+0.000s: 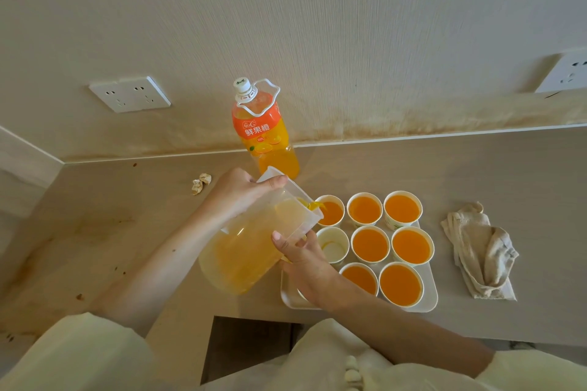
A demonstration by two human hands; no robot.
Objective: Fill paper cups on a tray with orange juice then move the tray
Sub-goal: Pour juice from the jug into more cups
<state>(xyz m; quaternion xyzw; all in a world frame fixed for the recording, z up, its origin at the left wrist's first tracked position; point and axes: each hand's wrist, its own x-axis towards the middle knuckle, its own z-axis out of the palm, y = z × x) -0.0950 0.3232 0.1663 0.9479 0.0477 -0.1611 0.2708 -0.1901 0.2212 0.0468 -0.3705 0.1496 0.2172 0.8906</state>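
Note:
A clear plastic jug [251,244] of orange juice is tilted to the right, and juice runs from its spout into the back-left paper cup [332,212]. My left hand [238,190] grips the jug near its rim. My right hand [305,259] holds the jug's lower side, thumb on the wall. Several paper cups stand on a pale tray [430,298]; most hold juice. The middle-left cup [333,246] is nearly empty. My right wrist hides the tray's front-left corner.
A large orange juice bottle [263,130] stands against the wall behind the jug. A crumpled beige cloth [481,251] lies right of the tray. Crumpled paper bits [200,182] sit at the left. Wall sockets [130,94] are above the counter.

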